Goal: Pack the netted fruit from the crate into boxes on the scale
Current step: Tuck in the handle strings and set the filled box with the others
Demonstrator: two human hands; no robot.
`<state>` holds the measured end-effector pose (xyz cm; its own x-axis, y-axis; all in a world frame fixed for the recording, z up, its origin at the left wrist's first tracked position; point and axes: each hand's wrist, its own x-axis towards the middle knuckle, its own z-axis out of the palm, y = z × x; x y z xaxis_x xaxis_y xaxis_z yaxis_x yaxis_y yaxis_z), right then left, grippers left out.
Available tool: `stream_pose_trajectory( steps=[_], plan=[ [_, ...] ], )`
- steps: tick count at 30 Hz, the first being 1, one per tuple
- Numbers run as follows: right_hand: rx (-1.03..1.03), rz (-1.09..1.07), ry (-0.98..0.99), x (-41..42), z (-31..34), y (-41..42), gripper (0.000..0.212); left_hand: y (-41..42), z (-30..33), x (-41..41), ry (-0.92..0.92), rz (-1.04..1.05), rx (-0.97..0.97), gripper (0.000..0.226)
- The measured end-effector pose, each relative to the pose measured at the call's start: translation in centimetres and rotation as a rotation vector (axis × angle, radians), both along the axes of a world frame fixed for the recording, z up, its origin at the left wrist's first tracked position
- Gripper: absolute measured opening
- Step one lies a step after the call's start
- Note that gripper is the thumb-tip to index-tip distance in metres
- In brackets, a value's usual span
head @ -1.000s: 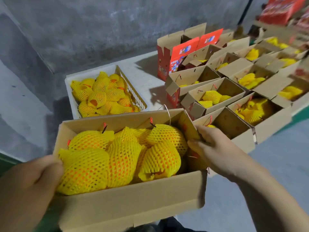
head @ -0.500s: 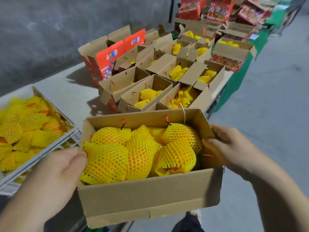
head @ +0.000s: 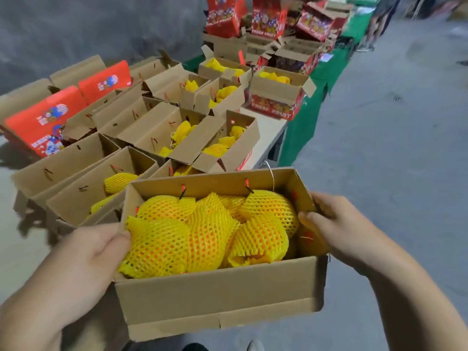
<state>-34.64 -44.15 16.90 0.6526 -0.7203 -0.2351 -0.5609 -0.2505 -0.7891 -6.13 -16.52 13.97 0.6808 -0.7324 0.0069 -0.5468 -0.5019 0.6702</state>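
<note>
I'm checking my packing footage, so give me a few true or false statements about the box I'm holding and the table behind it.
1. Both hands, left and right, grip the ends of the carried box. True.
2. The carried box is empty. False: netted fruit fills it.
3. Its top flaps are closed. False: it is open on top.
4. Open boxes on the table hold netted fruit. True.
5. The fruit nets are blue. False: yellow.

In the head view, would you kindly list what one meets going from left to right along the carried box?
Left hand gripping the box's left end → netted fruit filling the cardboard box → right hand gripping its right end.
</note>
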Motion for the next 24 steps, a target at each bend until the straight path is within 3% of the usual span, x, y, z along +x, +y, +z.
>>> stream_pose_trajectory(
  steps=[2, 8, 15, 24],
  plan=[
    [0.003, -0.037, -0.015, -1.3, -0.1, -3.6, 0.021, -4.4, 0.0, -0.3, 0.003, -0.068, 0.024, 0.065],
    [0.005, -0.162, -0.049, -2.0, -0.8, -15.1, 0.022, -19.1, 0.2, 1.0, -0.052, -0.160, 0.129, 0.059],
    [-0.069, -0.246, -0.009, 1.5, -0.7, -30.7, 0.024, -39.1, -0.4, 4.8, 0.007, -0.193, 0.055, 0.038],
    [0.000, -0.384, -0.079, 6.8, -0.7, -48.8, 0.027, -61.1, 0.9, 12.0, -0.030, -0.271, 0.076, 0.041]
  ],
)
